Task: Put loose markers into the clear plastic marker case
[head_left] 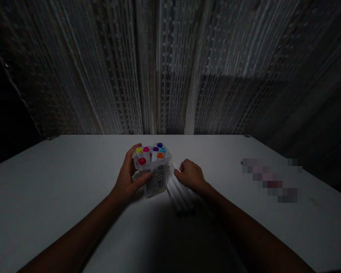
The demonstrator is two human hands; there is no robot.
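Observation:
My left hand [130, 176] wraps round a clear plastic container [152, 165], its thumb across the front by a printed label [155, 182]. Several white markers stand inside with coloured ends upward, among them a yellow one [139, 150], a pink one [146, 149], a red one [142, 161] and an orange one [160, 155]. Just right of the container, several white markers [180, 193] lie side by side on the table. My right hand [191, 174] is closed at their far ends, thumb and fingers on a marker with a yellowish end [172, 163]. The curled fingers partly hide it.
The white table [74, 167] reaches back to a hanging striped curtain [150, 68]. A pixelated, long pinkish object [268, 180] lies on the table at the right. The scene is dim, with a dark shadow over the near middle of the tabletop.

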